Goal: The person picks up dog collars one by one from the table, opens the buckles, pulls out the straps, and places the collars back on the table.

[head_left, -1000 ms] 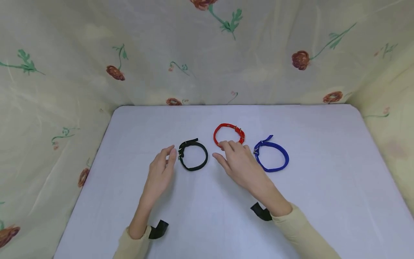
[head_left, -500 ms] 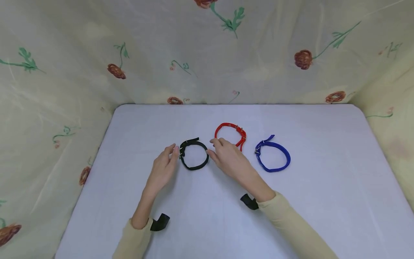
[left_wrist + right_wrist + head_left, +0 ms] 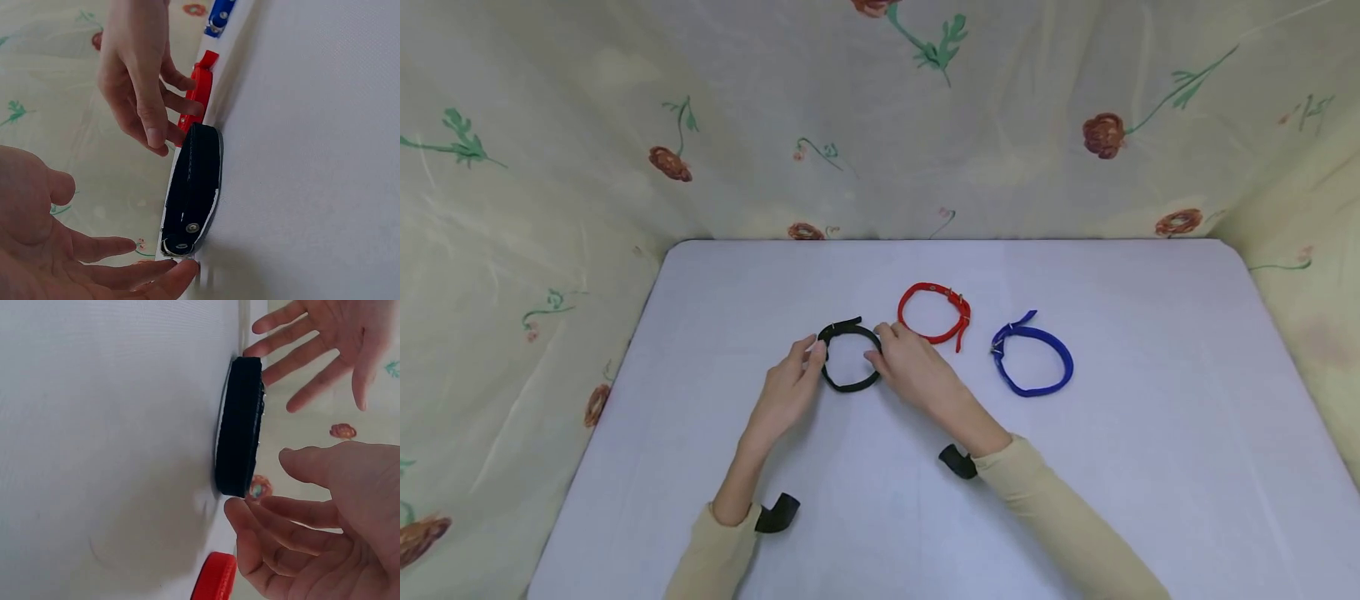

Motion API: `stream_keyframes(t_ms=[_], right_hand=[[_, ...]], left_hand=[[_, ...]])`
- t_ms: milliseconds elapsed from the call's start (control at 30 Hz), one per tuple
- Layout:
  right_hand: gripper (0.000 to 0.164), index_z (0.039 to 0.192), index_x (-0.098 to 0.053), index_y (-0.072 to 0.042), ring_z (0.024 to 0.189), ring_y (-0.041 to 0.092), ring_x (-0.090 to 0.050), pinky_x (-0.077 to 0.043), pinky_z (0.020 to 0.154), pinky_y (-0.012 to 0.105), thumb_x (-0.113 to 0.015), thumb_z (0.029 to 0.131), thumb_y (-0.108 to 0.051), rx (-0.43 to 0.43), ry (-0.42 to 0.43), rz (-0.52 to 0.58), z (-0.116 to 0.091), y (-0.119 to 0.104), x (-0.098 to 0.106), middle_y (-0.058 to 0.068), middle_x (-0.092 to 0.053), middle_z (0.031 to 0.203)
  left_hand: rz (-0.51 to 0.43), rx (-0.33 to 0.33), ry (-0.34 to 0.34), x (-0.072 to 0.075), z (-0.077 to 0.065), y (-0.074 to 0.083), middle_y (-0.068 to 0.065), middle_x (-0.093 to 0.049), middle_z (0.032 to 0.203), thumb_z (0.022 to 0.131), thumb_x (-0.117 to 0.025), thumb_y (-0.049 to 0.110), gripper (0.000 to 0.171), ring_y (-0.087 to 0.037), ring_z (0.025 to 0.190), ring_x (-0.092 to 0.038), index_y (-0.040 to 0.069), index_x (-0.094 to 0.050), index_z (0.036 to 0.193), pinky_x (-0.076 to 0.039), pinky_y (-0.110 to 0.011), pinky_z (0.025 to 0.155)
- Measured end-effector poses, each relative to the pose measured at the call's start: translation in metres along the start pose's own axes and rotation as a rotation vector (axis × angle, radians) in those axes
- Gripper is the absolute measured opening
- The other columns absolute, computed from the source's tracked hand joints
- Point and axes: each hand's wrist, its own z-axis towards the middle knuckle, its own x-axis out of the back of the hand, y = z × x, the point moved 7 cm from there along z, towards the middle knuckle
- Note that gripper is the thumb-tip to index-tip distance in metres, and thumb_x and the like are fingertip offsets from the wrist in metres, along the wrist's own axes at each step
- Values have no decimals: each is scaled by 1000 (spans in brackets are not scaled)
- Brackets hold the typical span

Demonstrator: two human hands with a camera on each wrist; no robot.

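Note:
A black buckled collar (image 3: 851, 388), looking like a small pet collar, lies in a ring on the white table. At its left side, by the buckle, is my left hand (image 3: 784, 393), thumb apart from the fingers. In the left wrist view the fingertips of that hand reach the buckle end of the black collar (image 3: 203, 169). My right hand (image 3: 919, 372) is at the collar's right side with its fingers loosely bent. The right wrist view has its fingertips right at the end of the black collar (image 3: 240, 425), the thumb standing away.
Just behind my right hand lies a red collar (image 3: 966, 309), buckled in a ring. Farther right is a blue collar (image 3: 1070, 364) with its strap end sticking out. A flowered curtain (image 3: 880, 167) rises behind the white table (image 3: 1150, 417) and along both sides.
My right hand has moved left, from in front of the red collar to the black collar's right side. My left hand has shifted slightly right, up to the buckle. The collars stay in place.

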Motion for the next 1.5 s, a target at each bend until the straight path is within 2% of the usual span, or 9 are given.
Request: stream_keyframes(t_ms=[67, 200, 300, 433, 567, 767, 1067, 1200, 1500], right_hand=[[39, 128, -63, 7, 85, 24, -67, -62, 77, 37, -70, 107, -24, -11, -12, 1, 1, 1, -3, 19, -69, 107], [40, 130, -62, 8, 86, 24, -68, -63, 77, 36, -71, 106, -22, -5, -23, 5, 2, -1, -8, 21, -70, 108], [43, 134, -60, 9, 89, 25, -70, -63, 78, 35, -72, 105, -20, 10, -16, 6, 2, -3, -8, 23, -70, 112], [52, 142, -55, 9, 91, 26, -71, -64, 78, 34, -76, 102, -18, 2, -11, 8, 2, -5, -5, 25, -69, 118], [61, 148, -52, 9, 97, 28, -73, -66, 83, 36, -79, 99, -16, -20, -9, 35, 1, -6, 2, 27, -67, 127], [62, 149, -52, 8, 99, 29, -72, -66, 82, 36, -80, 98, -13, -24, 11, 76, -6, -7, 12, 28, -66, 132], [61, 147, -54, 8, 100, 28, -70, -65, 84, 38, -82, 97, -13, -1, 61, 71, -24, -14, 27, 26, -65, 131], [58, 146, -56, 6, 93, 25, -69, -64, 79, 36, -82, 97, -12, 16, 92, 81, -31, -17, 32, 24, -66, 128], [60, 146, -56, 4, 88, 24, -68, -63, 73, 35, -84, 94, -10, 25, 142, 60, -45, -21, 40, 22, -65, 124]], left_hand=[[11, 7, 8, -4, 4, -6, -19, -65, 152, 108, -25, 76, 81, -41, 136, -66, 20, -42, 165, -54, -61, 109], [-15, 12, -10, -4, 0, 0, -22, -64, 152, 106, -28, 79, 84, -42, 136, -66, 20, -42, 165, -54, -61, 109], [-57, 30, -26, 0, -8, 17, -27, -60, 154, 109, -33, 73, 83, -45, 138, -63, 13, -38, 166, -51, -62, 112], [-88, 68, -26, 3, -16, 30, -26, -59, 155, 112, -40, 62, 77, -41, 135, -66, 8, -33, 167, -51, -60, 114], [-108, 83, -13, 4, -20, 34, -24, -59, 155, 113, -46, 55, 75, -36, 124, -73, 6, -31, 168, -53, -57, 111], [-148, 80, 8, 8, -26, 39, -23, -60, 152, 113, -49, 49, 73, -34, 112, -78, 5, -31, 167, -55, -53, 107], [-201, 41, 53, 11, -32, 43, -22, -63, 138, 113, -55, 35, 56, -30, 100, -80, 5, -48, 160, -59, -31, 89], [-196, 29, 82, 13, -35, 44, -20, -65, 134, 113, -56, 33, 53, -27, 96, -80, 6, -51, 158, -55, -28, 85], [-222, -16, 155, 15, -44, 51, -17, -70, 121, 111, -62, 31, 45, -25, 91, -81, 7, -61, 149, -57, -20, 79]])
